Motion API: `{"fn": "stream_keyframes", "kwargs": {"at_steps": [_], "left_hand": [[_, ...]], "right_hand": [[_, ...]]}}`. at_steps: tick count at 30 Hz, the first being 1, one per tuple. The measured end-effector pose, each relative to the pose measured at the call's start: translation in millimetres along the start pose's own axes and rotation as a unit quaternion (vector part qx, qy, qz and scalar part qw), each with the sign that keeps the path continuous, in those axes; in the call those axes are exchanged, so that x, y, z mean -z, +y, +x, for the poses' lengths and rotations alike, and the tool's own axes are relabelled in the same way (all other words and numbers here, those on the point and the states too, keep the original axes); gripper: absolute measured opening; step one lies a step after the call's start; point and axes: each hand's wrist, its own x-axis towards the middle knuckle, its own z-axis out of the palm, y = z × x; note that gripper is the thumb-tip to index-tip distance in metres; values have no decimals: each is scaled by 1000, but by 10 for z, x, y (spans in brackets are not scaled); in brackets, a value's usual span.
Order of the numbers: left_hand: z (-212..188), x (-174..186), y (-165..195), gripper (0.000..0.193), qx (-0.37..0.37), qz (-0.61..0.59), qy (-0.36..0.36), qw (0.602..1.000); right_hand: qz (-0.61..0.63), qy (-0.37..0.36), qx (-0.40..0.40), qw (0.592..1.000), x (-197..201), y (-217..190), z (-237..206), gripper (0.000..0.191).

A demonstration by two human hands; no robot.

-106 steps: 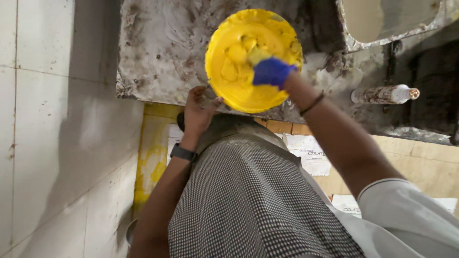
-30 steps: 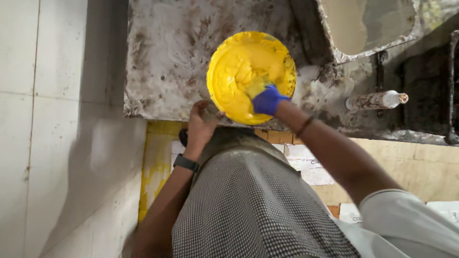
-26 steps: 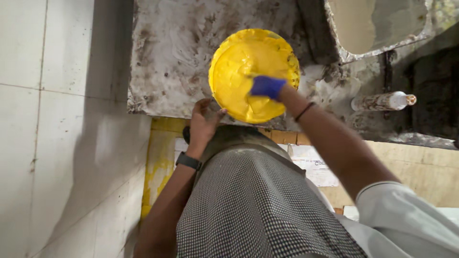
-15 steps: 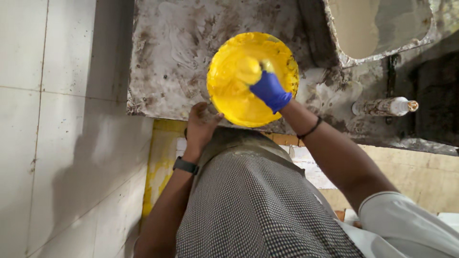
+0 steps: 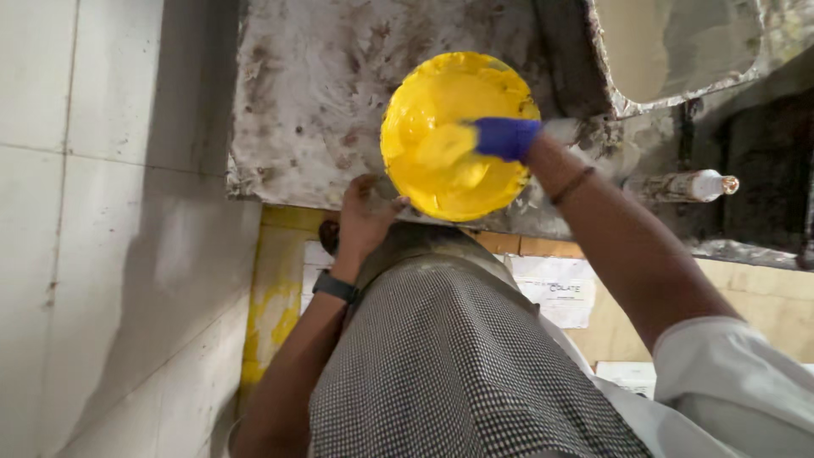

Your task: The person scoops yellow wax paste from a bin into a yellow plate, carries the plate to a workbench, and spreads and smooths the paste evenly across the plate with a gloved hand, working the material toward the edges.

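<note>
A round yellow bowl (image 5: 441,182), coated yellow inside, sits near the front edge of a stained grey counter (image 5: 297,102). My right hand (image 5: 506,137), in a blue glove, reaches into the bowl from the right and presses a blurred yellow lump (image 5: 445,144) against the inner wall. My left hand (image 5: 365,216), bare with a dark wristband (image 5: 333,287), grips the counter edge with its fingers on the bowl's lower left rim. A checked apron (image 5: 449,373) fills the foreground.
A sunken basin (image 5: 678,42) lies at the counter's back right. A pipe with a white tip (image 5: 691,185) juts out under the counter on the right. White tiles (image 5: 102,212) cover the left side. A yellow-stained panel (image 5: 275,297) and a paper label (image 5: 551,288) sit below the counter.
My gloved right hand has swept round inside the bowl, from the lower right to the upper right. The left hand has stayed at the rim.
</note>
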Motion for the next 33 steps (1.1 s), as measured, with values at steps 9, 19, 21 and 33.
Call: {"fn": "stream_keyframes", "kwargs": {"at_steps": [9,19,21,33], "left_hand": [[-10,19,45,68,4,4,3,1000],[26,28,51,69,33,12,-3,999],[0,1,19,67,30,-1,0,1000],[-39,-93,-19,67,67,16,29,997]], "right_hand": [[90,397,-163,899,-326,-438,-52,39],[-289,28,-60,955,-415,-126,34,46],[-326,-48,-38,943,-400,-90,152,35],[70,396,-65,913,-388,-114,-49,36]]}}
